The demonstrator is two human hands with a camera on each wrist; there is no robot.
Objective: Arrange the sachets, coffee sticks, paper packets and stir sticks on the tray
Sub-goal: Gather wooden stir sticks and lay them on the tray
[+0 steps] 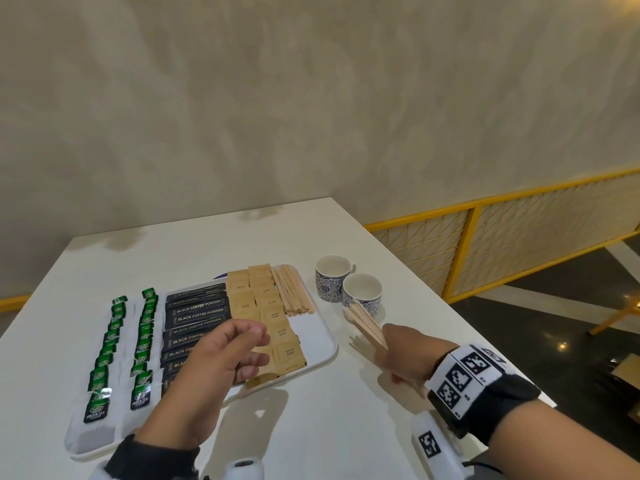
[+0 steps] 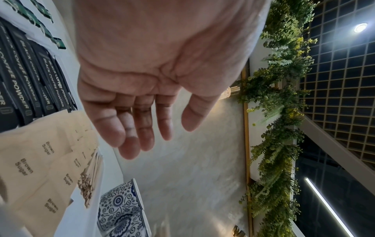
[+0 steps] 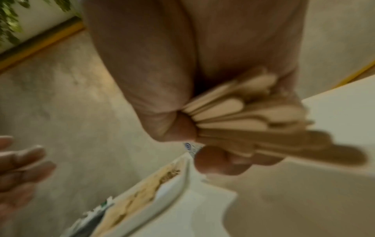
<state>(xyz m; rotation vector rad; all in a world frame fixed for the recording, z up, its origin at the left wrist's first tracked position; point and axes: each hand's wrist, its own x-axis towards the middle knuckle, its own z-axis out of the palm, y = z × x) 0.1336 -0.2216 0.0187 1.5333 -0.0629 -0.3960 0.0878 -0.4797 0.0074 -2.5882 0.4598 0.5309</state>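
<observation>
A white tray (image 1: 327, 336) holds two rows of green tea sachets (image 1: 143, 336), a column of black coffee sticks (image 1: 197, 315), brown sugar packets (image 1: 273, 318) and a pile of wooden stir sticks (image 1: 294, 294) at its far right corner. My right hand (image 1: 403, 353) grips a bundle of stir sticks (image 1: 365, 327) just right of the tray, above the table; the bundle (image 3: 249, 121) shows blurred in the right wrist view. My left hand (image 1: 239, 351) hovers over the tray's near part, empty, with fingers relaxed (image 2: 129, 134).
Two blue-patterned white cups (image 1: 362, 294) stand on the table right of the tray, just beyond the held sticks. The white table (image 1: 311, 427) ends at its right edge near a yellow-framed railing (image 1: 471, 244). A wall lies behind.
</observation>
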